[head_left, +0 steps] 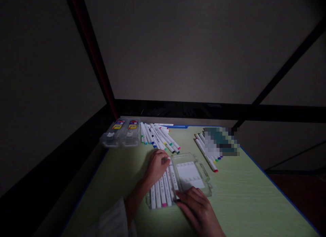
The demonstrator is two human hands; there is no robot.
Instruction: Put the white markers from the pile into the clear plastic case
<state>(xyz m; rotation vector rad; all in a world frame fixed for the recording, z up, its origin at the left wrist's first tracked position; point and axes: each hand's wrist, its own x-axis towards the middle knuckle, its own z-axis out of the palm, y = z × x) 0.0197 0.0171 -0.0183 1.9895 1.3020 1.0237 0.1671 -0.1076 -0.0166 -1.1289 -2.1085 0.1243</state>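
A clear plastic case point(209, 189) lies open on the table. Several white markers point(163, 189) sit side by side in its left half, and a white card point(189, 174) shows in the right half. Along the case's middle lies one more white marker point(173, 177). My left hand point(156, 165) is curled over the row, thumb and fingers closed at this marker's far end. At its near end are the closed fingertips of my right hand point(200, 209), whose palm is lowered beside the case's right half.
A pile of loose markers point(160, 136) lies beyond the case. Two closed clear cases point(129, 133) stand at the back left. More markers point(206, 153) lie at the right, beside a blurred-out patch point(221, 141). The green table point(254, 196) has a blue edge, with a dark wall behind.
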